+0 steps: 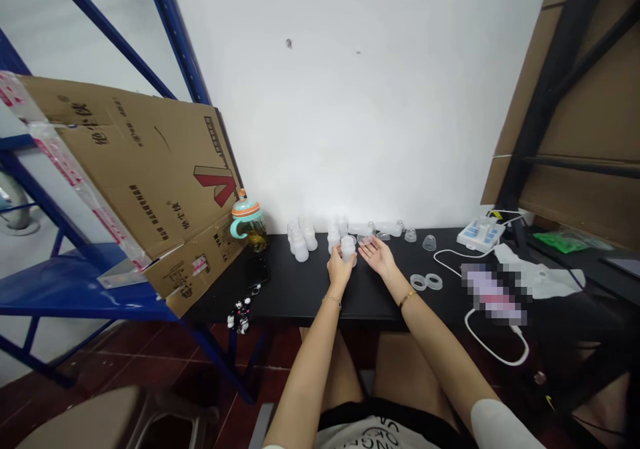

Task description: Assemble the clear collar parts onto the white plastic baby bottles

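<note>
My left hand [341, 267] is closed around a small whitish baby bottle [347, 247], which stands upright with its neck facing up. To its right, my right hand [379, 257] is turned partly palm up with its fingers stretched out. A clear part [365, 238] shows at those fingertips; whether they touch it I cannot tell. Several capped bottles [300, 245] are grouped to the left, and more bottle pieces lie along the wall behind my hands. Two translucent rings [419, 282] rest right of my right wrist. Clear domed caps [429, 242] sit farther back.
On the black table [300, 295], a lidded tea jug [250, 222], a dark phone [258, 272] and a charm keychain [241, 315] are at the left, beside a large cardboard box [150, 169]. A power strip [481, 233], white cables and a blurred-out phone [495, 292] lie right.
</note>
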`<act>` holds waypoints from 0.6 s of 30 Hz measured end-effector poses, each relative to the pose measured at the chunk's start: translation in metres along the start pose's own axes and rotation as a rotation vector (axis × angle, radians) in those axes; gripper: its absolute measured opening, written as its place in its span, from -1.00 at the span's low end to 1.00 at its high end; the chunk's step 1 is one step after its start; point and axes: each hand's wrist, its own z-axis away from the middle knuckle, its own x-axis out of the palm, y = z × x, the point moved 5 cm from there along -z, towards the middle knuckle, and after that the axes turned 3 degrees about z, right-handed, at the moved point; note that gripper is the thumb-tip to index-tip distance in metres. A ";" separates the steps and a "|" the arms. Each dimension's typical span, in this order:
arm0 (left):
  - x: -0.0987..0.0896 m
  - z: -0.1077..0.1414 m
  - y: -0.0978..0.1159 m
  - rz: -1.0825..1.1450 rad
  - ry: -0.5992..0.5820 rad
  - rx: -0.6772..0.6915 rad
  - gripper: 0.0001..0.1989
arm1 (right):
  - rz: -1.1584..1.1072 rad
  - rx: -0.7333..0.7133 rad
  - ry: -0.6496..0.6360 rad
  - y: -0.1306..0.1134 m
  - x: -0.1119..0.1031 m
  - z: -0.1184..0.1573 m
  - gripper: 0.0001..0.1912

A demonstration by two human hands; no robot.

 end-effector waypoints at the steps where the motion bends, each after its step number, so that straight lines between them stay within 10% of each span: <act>1: -0.001 0.000 0.000 0.021 0.012 0.002 -0.49 | -0.028 0.023 -0.005 0.005 -0.001 0.001 -0.97; 18: 0.000 -0.002 -0.002 0.211 -0.016 -0.082 -0.48 | -0.081 -0.010 0.032 0.007 -0.012 -0.001 -0.87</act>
